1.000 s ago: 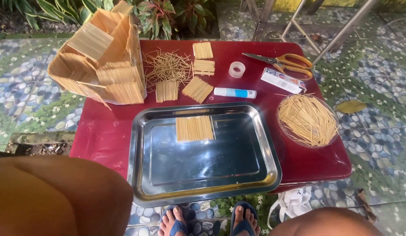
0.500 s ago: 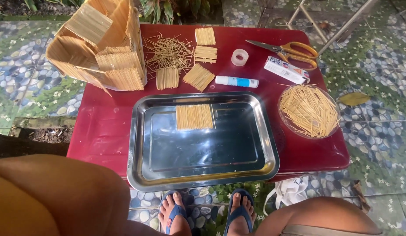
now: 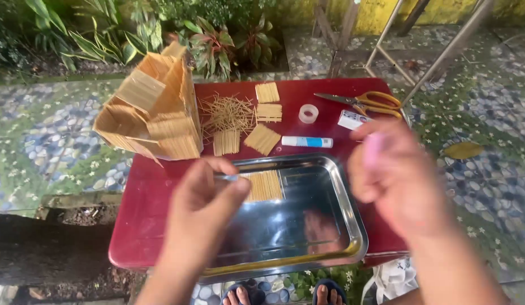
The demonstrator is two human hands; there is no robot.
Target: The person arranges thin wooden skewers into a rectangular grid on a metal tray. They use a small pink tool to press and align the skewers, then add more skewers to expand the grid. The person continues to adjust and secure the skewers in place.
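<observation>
Stick-built model house (image 3: 155,113), rear left of red tabletop (image 3: 144,226). Left hand (image 3: 203,200): fingers pinched, poss. on a thin stick, over steel tray (image 3: 307,237) w/ stick panel (image 3: 265,185). Glue tube (image 3: 307,142) behind. Right hand (image 3: 398,175): blurred, grip can't tell.

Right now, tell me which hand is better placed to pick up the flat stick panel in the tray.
Left, probably. The left hand hovers right beside the stick panel at the metal tray's near-left part. The right hand is blurred, farther right over the tray's edge.
</observation>
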